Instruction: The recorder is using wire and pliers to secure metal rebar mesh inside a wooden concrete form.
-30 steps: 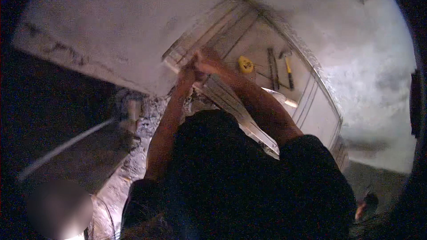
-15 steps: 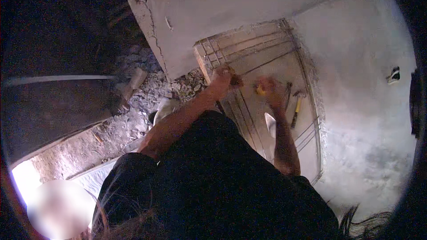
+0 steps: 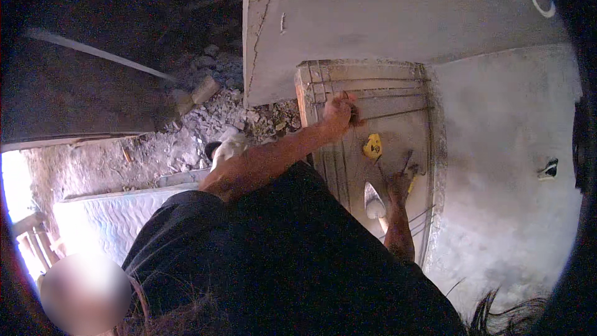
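Observation:
My left hand [image 3: 341, 112] is closed at the upper part of a concrete slab [image 3: 329, 74] lined with thin rods or lines; what is in its fingers I cannot make out. Lower right, my right hand [image 3: 395, 188] reaches down among the tools, beside a yellow-handled hammer [image 3: 413, 180] and a dark narrow bar [image 3: 407, 160]; its fingers are blurred. A yellow tape measure [image 3: 372, 145] lies between my hands. Below it is a pointed trowel [image 3: 374, 200], left of my right forearm.
Pale plastered walls [image 3: 497, 124] border the slab above and right, with a cracked edge at top. Rubble [image 3: 199, 118] and a broken block [image 3: 205, 90] lie left, with a quilted mattress [image 3: 112, 218] lower down. A dark area fills the upper left.
My hands, together a second ago, are now apart. The right has moved off the tape measure down toward the hammer; the left stays at the slab's upper part. The view has turned.

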The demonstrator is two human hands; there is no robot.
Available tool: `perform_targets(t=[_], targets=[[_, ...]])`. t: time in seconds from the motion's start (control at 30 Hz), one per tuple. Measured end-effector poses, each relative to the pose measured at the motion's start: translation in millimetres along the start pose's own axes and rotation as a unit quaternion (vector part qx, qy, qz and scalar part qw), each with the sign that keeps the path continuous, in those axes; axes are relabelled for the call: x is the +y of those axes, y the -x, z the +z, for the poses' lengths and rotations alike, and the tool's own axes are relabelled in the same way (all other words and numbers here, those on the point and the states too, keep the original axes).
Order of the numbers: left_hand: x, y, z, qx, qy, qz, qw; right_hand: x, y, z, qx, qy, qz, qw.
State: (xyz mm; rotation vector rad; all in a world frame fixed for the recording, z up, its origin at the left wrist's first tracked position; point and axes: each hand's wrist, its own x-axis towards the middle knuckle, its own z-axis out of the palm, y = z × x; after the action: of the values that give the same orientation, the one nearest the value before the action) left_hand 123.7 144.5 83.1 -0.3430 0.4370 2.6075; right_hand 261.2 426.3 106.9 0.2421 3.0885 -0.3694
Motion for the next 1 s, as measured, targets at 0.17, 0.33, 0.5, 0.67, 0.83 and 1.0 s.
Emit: perform_targets(t=[0.17, 0.33, 0.5, 0.67, 0.83, 1.0], targets=[[-8.3, 5.0, -12.2, 0.032, -0.15, 0.021, 0.988, -14.2, -20.6, -15.2, 0.013, -0.324, 0.138, 0.936], [-22.8, 21.2, 7.2, 0.079, -0.165, 0.07, 0.981, -78.5, -80.9, -54.1, -0.108, -0.096, -0.083, 0.986], [-11.6, 29.0, 14.5, 0.055, -0.062, 0.045, 0.996, -194.3, -130.6, -82.2, -0.248, 0.097, -0.233, 0.935], [-30.7, 5.8, -10.0, 0.065, -0.173, 0.056, 0.981, -202.5, -156.6, -57.1, -0.301, 0.086, -0.224, 0.923], [-22.2, 14.6, -1.7, 0.074, -0.119, 0.006, 0.99, -236.0, -152.0, -65.6, -0.355, 0.16, -0.193, 0.9], [-44.4, 3.9, -4.2, 0.103, -0.25, 0.123, 0.955, -193.3, -168.1, -35.7, -0.334, 0.13, -0.24, 0.902]])
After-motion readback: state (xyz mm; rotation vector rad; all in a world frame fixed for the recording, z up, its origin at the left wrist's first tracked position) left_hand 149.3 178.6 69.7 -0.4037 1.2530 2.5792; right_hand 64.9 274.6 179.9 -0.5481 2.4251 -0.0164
